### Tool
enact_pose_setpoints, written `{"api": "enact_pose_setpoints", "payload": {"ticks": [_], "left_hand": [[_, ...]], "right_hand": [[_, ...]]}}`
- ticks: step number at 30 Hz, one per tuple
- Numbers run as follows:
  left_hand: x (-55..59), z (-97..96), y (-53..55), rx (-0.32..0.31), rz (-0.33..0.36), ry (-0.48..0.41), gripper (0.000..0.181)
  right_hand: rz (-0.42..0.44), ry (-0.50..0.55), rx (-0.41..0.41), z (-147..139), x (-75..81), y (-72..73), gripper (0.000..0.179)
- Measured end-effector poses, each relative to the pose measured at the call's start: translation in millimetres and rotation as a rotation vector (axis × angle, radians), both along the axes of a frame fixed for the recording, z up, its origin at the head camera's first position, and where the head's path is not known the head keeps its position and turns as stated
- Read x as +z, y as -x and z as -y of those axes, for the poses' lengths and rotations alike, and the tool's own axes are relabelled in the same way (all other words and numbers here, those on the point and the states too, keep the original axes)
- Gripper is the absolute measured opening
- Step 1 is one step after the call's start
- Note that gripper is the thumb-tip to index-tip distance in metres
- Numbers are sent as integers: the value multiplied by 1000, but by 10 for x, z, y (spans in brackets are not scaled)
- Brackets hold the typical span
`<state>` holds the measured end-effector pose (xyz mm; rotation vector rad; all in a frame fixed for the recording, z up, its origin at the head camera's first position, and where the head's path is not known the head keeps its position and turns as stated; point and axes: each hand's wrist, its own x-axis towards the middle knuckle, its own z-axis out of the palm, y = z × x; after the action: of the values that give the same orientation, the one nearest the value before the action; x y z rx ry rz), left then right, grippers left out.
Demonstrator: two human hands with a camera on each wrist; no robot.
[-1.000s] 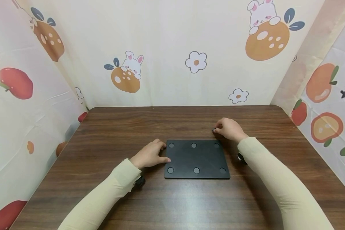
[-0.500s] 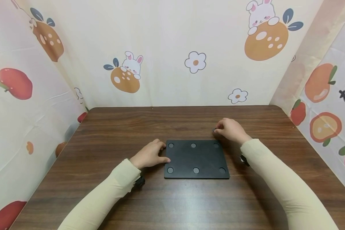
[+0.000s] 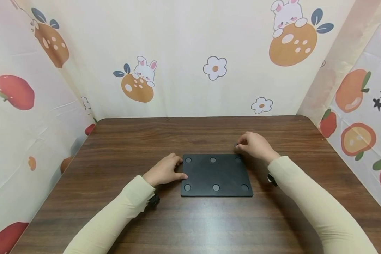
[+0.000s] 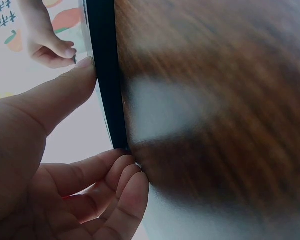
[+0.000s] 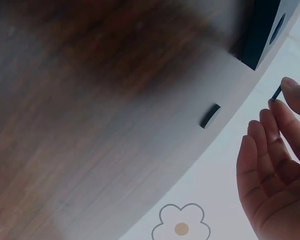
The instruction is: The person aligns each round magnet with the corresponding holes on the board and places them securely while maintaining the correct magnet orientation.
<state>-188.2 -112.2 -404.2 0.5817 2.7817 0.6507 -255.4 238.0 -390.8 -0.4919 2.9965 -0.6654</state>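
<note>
A flat black board [image 3: 215, 174] lies on the table, with several round recesses along its near and far edges. My left hand [image 3: 165, 170] holds the board's left side: the thumb rests on top and the bent fingers touch the edge near the far corner. Just beyond the board's far right corner, my right hand [image 3: 255, 145] pinches a small dark disc [image 5: 276, 93] between thumb and forefinger, raised off the table. A second dark disc [image 5: 210, 116] appears on the table in the right wrist view; I cannot make it out in the head view.
The brown wood-grain table [image 3: 146, 225] extends around the board on all sides. Patterned curtains [image 3: 184, 42] with fruit, rabbits and flowers stand behind it and at both sides. A small black device [image 3: 153, 200] sits under the left wrist, another [image 3: 272, 180] under the right.
My right hand has come very slightly nearer, and its forearm has shifted to the right, with the disc still pinched. The left hand keeps its hold on the board.
</note>
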Motion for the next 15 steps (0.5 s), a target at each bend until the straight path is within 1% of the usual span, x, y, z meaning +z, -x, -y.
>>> {"api": "enact_pose_setpoints", "payload": {"ticks": [7,15], "left_hand": [[4,6,1,3,3,-3,64],[1,-3,5,9,10,-4,64]], "right_hand": [[5,5,12,26,26,-78,16],[-8,14,15,30,9,-140,15]]}}
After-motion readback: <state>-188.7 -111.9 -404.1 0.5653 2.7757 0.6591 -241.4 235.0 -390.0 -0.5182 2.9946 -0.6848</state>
